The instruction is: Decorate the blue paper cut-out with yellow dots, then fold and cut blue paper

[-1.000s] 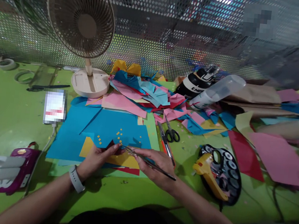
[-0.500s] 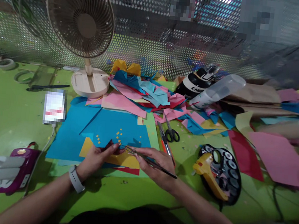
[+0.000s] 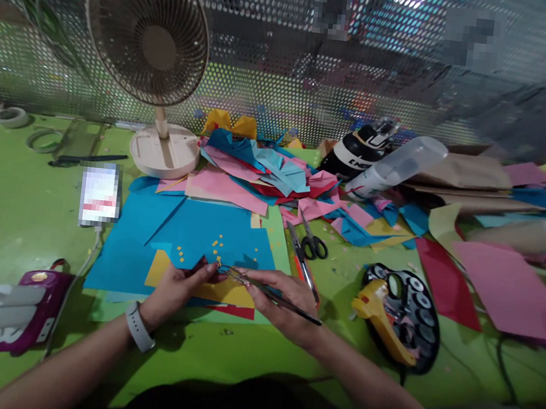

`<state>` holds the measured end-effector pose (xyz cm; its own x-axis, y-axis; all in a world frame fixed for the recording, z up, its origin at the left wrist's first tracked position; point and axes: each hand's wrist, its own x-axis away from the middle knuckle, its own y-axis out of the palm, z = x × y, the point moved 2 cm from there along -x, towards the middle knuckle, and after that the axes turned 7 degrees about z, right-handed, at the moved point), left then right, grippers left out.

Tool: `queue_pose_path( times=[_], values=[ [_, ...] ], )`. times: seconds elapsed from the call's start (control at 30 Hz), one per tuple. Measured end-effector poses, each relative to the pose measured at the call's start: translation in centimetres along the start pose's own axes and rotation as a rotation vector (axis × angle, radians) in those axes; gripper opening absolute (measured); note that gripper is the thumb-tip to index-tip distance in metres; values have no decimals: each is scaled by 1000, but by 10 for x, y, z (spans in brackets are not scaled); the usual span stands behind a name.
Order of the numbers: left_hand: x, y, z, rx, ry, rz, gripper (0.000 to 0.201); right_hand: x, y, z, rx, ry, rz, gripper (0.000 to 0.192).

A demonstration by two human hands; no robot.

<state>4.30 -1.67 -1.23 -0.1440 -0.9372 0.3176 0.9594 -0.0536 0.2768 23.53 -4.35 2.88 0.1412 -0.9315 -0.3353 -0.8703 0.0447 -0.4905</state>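
Observation:
My left hand [image 3: 173,293], with a white watch on the wrist, pinches a small dark red paper piece [image 3: 202,267] over a yellow sheet [image 3: 225,292]. My right hand [image 3: 286,303] grips long metal tweezers [image 3: 268,290], whose tips meet the paper piece by my left fingertips. Both hands hover above a large blue sheet [image 3: 202,229] strewn with several tiny yellow paper squares [image 3: 217,246].
A desk fan [image 3: 148,42] stands at the back left, a phone [image 3: 100,194] on a cable beside it. Loose coloured papers [image 3: 257,170], scissors [image 3: 311,238], a glue gun on a dark palette [image 3: 401,312], a clear bottle [image 3: 397,165], tape rolls [image 3: 13,117] and a purple case [image 3: 29,319] lie around.
Almost nothing has moved; my right hand and the tweezers shifted slightly while the tips stayed at the paper piece.

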Motion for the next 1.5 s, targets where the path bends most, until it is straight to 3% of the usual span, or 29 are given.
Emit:
queue_pose_path(
  times=[0.37,0.83,1.17,1.5],
  values=[
    [1,1,1,-6,16,-10,28,-2,-2,-4,15,-43,-13,20],
    [-1,0,-2,14,11,-19,29,3,0,-2,120,-308,39,23],
    [-1,0,-2,18,12,-18,27,3,-5,-6,118,-326,107,30],
    [0,0,-2,24,-1,-15,27,2,-3,-4,147,-299,71,22]
  ],
)
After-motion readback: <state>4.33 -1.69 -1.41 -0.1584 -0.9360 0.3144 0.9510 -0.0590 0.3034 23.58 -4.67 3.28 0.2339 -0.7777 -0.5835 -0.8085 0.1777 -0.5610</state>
